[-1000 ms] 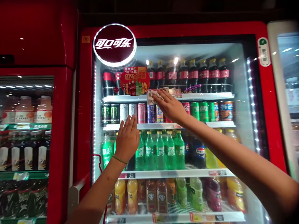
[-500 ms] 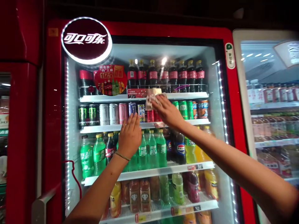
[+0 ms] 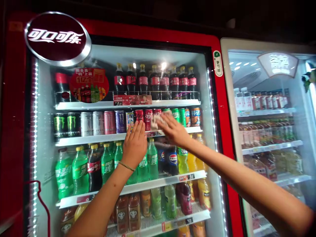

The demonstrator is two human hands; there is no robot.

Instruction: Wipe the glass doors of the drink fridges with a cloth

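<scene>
My left hand [image 3: 134,144] lies flat with fingers together against the glass door [image 3: 44,138] of a red drinks fridge [image 3: 219,108], over the green bottles on the third shelf. A thin band circles that wrist. My right hand [image 3: 172,130] presses a crumpled pale cloth [image 3: 156,121] onto the glass at the level of the can shelf, fingers spread over it. Behind the glass stand rows of cola bottles [image 3: 153,80], cans [image 3: 98,122] and green soda bottles [image 3: 74,169].
A round lit logo sign [image 3: 56,38] sits at the door's top left. A second, white-framed fridge [image 3: 269,131] with bottled drinks stands to the right. A red fridge edge [image 3: 12,131] borders the left.
My right hand has slid the cloth down from the top shelf level to the can shelf level. The view has swung right, showing more of the white fridge. The left hand stays on the glass.
</scene>
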